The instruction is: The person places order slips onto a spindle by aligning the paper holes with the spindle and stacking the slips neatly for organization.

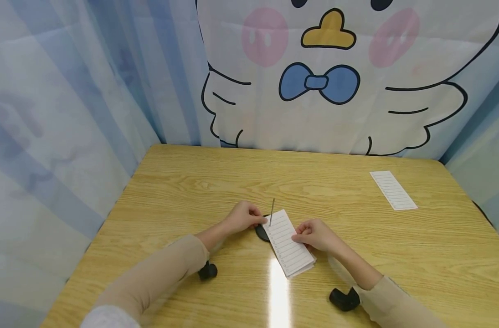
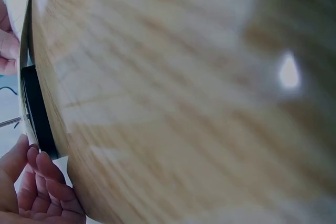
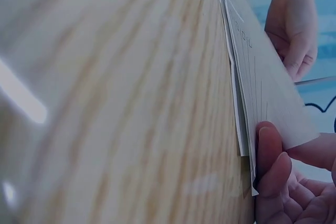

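Note:
Several white lined paper slips lie stacked, slanting, over the round black base of a paper spike. Its thin metal rod stands upright through the upper end of the stack. My left hand pinches the top left corner between thumb and fingers, close to the rod. On the opposite side, my right hand pinches the right edge of the top slip. The right wrist view shows this top slip bent up, apart from those under it. In the left wrist view the base sits beneath the paper.
Another lined slip lies alone at the table's far right. Black wrist-worn pieces hang beneath both forearms. Behind the wooden table hangs a printed curtain, with more cloth along both sides.

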### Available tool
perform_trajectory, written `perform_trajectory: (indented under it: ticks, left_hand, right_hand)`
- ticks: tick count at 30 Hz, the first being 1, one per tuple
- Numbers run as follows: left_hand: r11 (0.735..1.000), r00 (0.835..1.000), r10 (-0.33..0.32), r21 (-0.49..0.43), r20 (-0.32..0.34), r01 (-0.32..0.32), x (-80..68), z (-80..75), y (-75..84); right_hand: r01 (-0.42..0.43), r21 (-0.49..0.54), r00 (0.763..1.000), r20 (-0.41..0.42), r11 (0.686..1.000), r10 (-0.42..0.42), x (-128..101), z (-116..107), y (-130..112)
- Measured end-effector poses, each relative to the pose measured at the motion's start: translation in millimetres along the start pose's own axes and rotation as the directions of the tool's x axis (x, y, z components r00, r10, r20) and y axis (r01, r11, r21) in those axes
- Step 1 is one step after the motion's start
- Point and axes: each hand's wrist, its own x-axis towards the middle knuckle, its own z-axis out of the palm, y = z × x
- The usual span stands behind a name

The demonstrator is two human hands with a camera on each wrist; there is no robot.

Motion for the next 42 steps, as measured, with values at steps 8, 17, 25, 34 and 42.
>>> perform_trajectory:
  ticks: [8, 17, 25, 34, 42]
  left_hand:
    - [0.999, 1.0, -0.023, -0.041, 0.017, 0.024, -1.4, -0.5, -0.5]
    - [0.997, 1.0, -0.014, -0.072, 0.012, 0.014, -3.9, -0.4, 1.3]
    - [0.997, 1.0, -0.007, -0.071, -0.002, 0.007, -4.0, 0.8, 0.2]
    - [0.997, 1.0, -0.017, -0.08, -0.009, 0.016, -2.5, 2.2, -3.5]
    - [0.996, 1.0, -0.006, -0.084, -0.013, 0.005, -3.7, 1.8, -2.7]
  right_hand:
    - [0.014, -0.061, 0.999, -0.031, 0.998, -0.016, -1.3, -0.2, 0.9]
    - [-0.008, -0.101, 0.997, -0.073, 0.995, 0.001, -3.3, 1.3, -1.8]
    - [0.001, -0.117, 0.995, -0.096, 0.993, -0.012, -3.6, 1.9, -0.8]
    - [0.015, -0.093, 0.995, -0.096, 0.996, -0.024, -5.0, 0.5, 1.3]
    - [0.134, 0.047, 0.991, -0.019, 0.99, -0.133, -8.9, -18.7, 5.6]
